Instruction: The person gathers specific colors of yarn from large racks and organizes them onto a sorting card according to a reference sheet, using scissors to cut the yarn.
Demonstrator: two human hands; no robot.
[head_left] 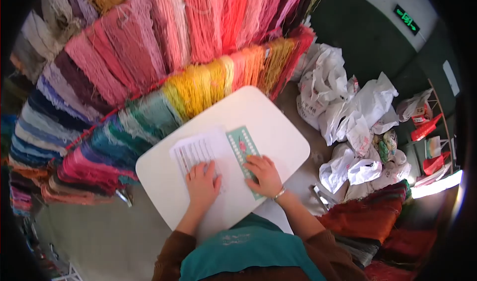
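Note:
A printed sheet of paper (191,150) lies on a small white table (280,122) with rounded corners. My left hand (202,182) rests flat on its lower part, fingers a little apart, covering some of the print. Just right of the sheet is a narrow green card (237,136) with a pale dotted border and a pink motif. Across its middle and lower part lies my right hand (264,175), fingers spread, with a bracelet at the wrist. Part of the card is hidden under this hand.
Skeins of coloured yarn (194,27) hang in rows beyond the table and to the left. White plastic bags (357,117) are piled at the right. Dark red yarn (367,214) hangs at the lower right. A lit green exit sign (406,19) is up on the wall.

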